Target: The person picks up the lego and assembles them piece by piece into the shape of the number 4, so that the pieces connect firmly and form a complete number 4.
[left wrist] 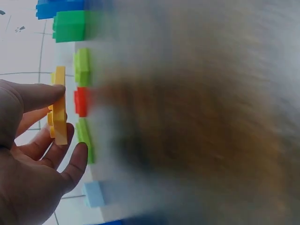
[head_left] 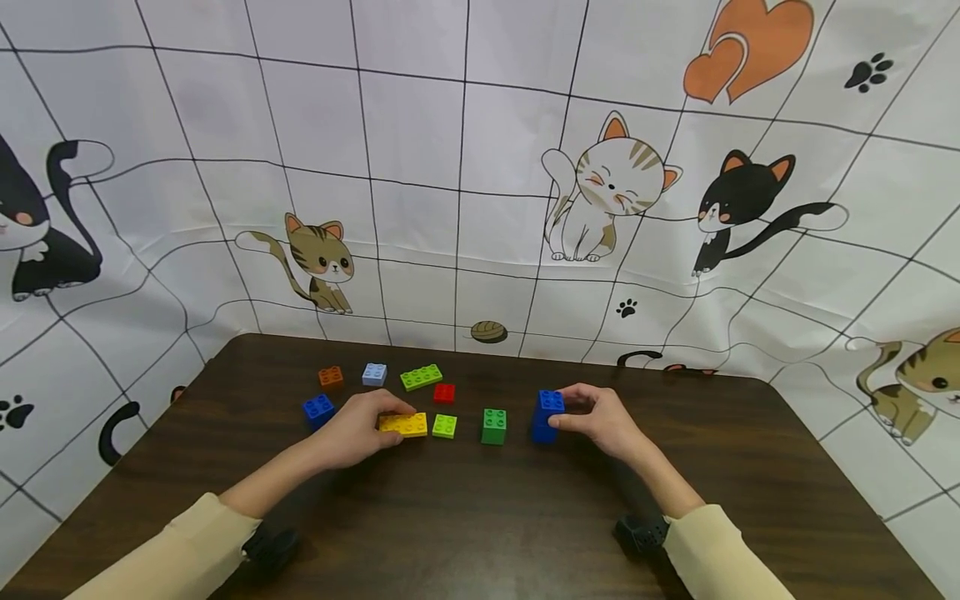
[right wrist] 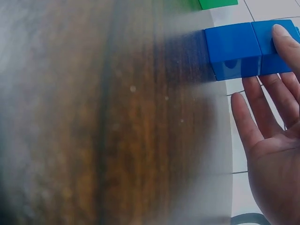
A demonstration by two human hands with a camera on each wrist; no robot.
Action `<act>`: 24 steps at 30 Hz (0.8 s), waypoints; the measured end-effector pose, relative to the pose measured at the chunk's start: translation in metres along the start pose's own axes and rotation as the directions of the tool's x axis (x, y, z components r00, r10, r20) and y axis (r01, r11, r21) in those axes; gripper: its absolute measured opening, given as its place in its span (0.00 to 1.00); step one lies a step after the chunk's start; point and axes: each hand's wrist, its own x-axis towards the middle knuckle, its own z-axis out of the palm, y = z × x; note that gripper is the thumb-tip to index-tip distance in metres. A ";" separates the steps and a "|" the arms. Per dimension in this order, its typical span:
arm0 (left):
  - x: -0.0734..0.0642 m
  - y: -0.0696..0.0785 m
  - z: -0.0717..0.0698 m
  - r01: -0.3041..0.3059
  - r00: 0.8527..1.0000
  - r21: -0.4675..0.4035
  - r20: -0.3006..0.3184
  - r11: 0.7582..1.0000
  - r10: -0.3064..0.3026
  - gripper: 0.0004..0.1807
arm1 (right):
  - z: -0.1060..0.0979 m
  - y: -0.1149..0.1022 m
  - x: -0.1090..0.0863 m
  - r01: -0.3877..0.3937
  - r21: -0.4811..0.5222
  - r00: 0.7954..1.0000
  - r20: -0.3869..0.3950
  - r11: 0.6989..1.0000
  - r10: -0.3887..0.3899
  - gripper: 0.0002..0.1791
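While cream sleeves (head_left: 176,546) are reaching in over the dark, wood-grained table (head_left: 480,525), the left hand (head_left: 352,429) is pinching a flat yellow brick (head_left: 405,425) between thumb and fingers, seemingly clear of the surface. The right hand (head_left: 603,421) is grasping the upper blue brick (head_left: 550,402), which is sitting on a lower blue brick (head_left: 544,432); whether their seam is fully closed, I cannot tell. Good handling is depending on even side pressure, keeping the yellow piece level and its studs uncovered, while the right fingers should be steadying the blue pair upright. Between the hands, a boxy green brick (head_left: 493,427) and a squarish lime brick (head_left: 445,427) are showing round studs and smooth, plastic-looking sides. Farther back, a red brick (head_left: 444,393), an oblong lime brick (head_left: 422,377), a pale blue brick (head_left: 374,374) and an orange brick (head_left: 330,377) are lying apart. Beyond, a creased, cat-printed sheet (head_left: 416,125) is hanging.
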 end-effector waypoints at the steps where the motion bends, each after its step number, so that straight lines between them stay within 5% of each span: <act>1: 0.002 0.003 0.000 0.000 1.000 -0.003 -0.004 1.000 0.000 0.18 | 0.000 0.000 0.000 -0.002 -0.001 1.000 -0.003 1.000 0.002 0.21; 14: 0.041 0.033 0.007 0.003 1.000 -0.039 -0.026 0.999 -0.004 0.20 | -0.001 0.001 0.001 -0.011 0.009 1.000 -0.008 1.000 0.011 0.22; 24: 0.064 0.052 0.013 -0.058 0.998 -0.059 -0.017 0.997 0.057 0.19 | -0.001 -0.002 -0.001 0.005 0.002 1.000 0.000 1.000 -0.005 0.22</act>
